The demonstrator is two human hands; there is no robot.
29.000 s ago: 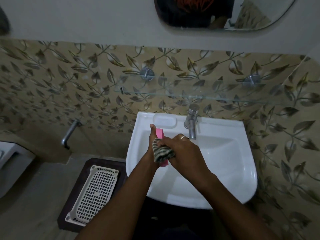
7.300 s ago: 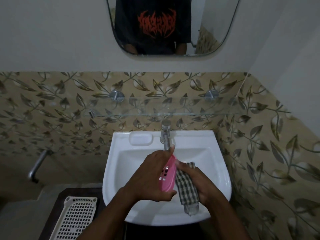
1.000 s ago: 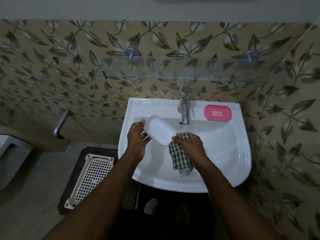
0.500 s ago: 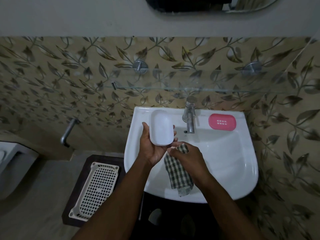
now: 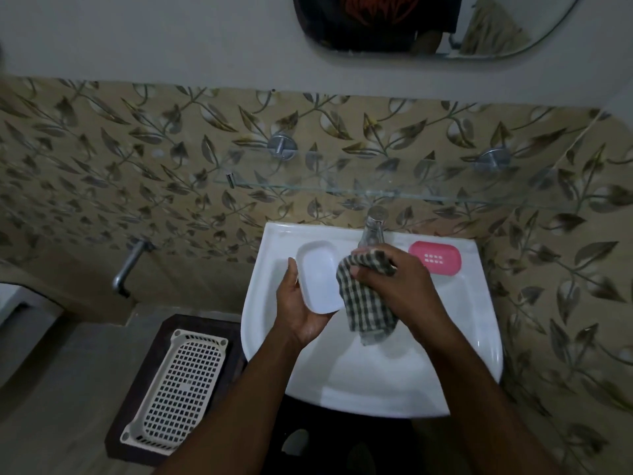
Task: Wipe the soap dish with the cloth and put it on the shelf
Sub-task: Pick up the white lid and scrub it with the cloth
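My left hand point(image 5: 301, 305) holds a white soap dish tray point(image 5: 318, 275) over the left part of the white sink point(image 5: 376, 378), its hollow side facing up. My right hand point(image 5: 397, 286) grips a checked cloth point(image 5: 368, 310) and presses it against the tray's right edge; the rest of the cloth hangs down over the basin. A pink slotted soap dish part point(image 5: 435, 258) lies on the sink's back right ledge. The glass shelf point(image 5: 394, 193) runs along the tiled wall above the tap.
A chrome tap point(image 5: 373, 228) stands at the back middle of the sink, just behind my right hand. A white perforated basket point(image 5: 178, 389) lies on a dark stand at lower left. A mirror point(image 5: 428, 25) hangs above, and a metal pipe point(image 5: 128, 265) juts from the wall at left.
My right hand has risen with the cloth from below the tray to its right edge. The tray stays in my left hand, slightly lower and tilted.
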